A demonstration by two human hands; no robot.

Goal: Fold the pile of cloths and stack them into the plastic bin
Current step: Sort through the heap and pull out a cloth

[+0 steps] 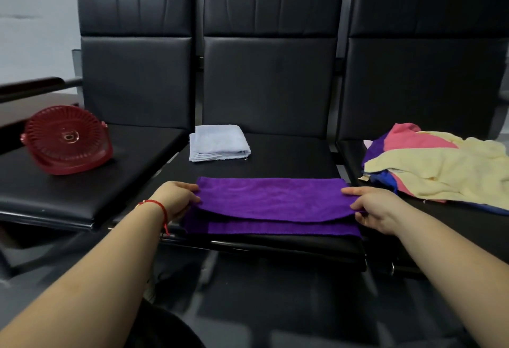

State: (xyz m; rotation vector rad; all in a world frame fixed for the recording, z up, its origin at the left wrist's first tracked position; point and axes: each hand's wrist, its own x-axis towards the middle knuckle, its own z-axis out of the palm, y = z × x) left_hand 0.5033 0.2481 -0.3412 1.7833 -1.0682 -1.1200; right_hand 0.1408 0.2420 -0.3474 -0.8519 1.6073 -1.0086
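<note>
1. purple cloth lies on the front edge of the middle seat, its long axis running left to right across the person, with an upper layer folded over a lower strip that shows along the near side.
2. left hand pinches the cloth's left end, fingers curled onto the upper layer; a red string circles that wrist.
3. right hand grips the cloth's right end in the same way, thumb on top. both hands sit at opposite short ends, equally near, so neither has the advantage.
4. the coming move, as i judge it, turns on that long axis: one end has to be carried sideways over the other to halve the length.
5. folded pale blue cloth rests farther back on the same seat, well apart from the purple one.
6. pile of cloths, yellow, pink and blue, lies unfolded on the right seat, near the right hand.
7. red plastic bin stands tilted on the left seat, nearer the left hand, with nothing visible in it.
</note>
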